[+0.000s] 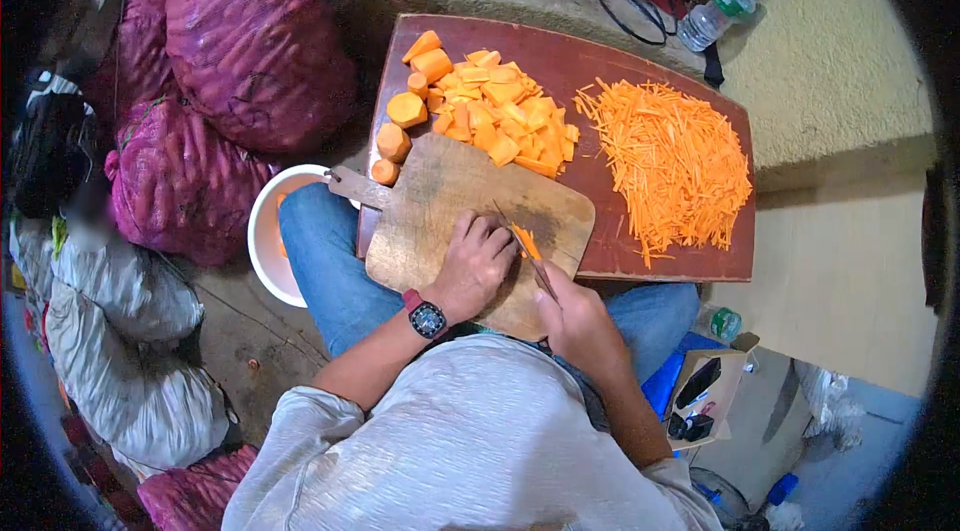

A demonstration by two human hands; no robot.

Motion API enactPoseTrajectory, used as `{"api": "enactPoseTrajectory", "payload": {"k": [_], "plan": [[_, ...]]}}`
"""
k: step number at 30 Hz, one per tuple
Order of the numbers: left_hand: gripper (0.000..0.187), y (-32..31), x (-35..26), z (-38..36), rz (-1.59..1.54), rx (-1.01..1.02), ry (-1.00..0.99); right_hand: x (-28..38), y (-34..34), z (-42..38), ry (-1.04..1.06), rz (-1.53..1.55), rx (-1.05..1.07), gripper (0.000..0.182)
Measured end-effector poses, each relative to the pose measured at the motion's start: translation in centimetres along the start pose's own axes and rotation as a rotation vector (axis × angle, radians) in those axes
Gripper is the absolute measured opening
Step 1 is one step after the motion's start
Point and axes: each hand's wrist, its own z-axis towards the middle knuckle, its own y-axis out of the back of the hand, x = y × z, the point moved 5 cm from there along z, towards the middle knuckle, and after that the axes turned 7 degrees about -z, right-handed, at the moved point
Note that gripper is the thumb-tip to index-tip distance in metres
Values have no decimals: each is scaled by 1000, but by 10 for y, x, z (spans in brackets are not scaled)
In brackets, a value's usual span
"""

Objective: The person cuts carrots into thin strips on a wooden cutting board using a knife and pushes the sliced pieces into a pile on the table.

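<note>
My left hand (478, 261) presses down on a thin carrot slice (525, 240) on the small wooden cutting board (450, 196), fingers curled. A red-strapped watch sits on that wrist. My right hand (578, 316) grips a knife (520, 241) whose blade lies against the slice, next to the left fingertips. Behind the cutting board, on the large reddish-brown board (600, 61), lie a heap of carrot chunks and slabs (490, 111) and a wide pile of carrot matchsticks (670, 156).
A white bowl (262, 241) stands on the floor by my left knee. Purple mesh sacks (250, 41) and grey sacks (130, 371) crowd the left. A plastic bottle (720, 6) lies at the back right; a small box with dark items (700, 391) sits at the right.
</note>
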Motion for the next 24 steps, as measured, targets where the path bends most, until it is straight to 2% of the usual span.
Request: {"api": "enactPoseTrajectory", "payload": {"k": [1,5,11,14,17,19,22,24], "plan": [[29,0,-1,-1,1,-10,-14,-2,0,-4,30,4,-48,40],[29,4,-3,1,-31,32,22,-4,-5,11,-28,-22,-13,40],[33,0,2,-5,-12,-23,-10,-1,-2,4,-4,26,-13,38],[34,1,1,-1,-52,29,21,-4,-7,17,-22,-3,10,37],[36,4,1,0,-40,-24,24,3,-4,21,80,-37,-60,35],[34,5,-1,0,-40,12,30,0,-1,10,26,53,-23,33],[35,5,0,-1,-2,4,23,-2,-5,14,-16,23,-2,34],[35,5,-2,-1,-23,6,25,0,-4,17,22,25,-26,35]]}}
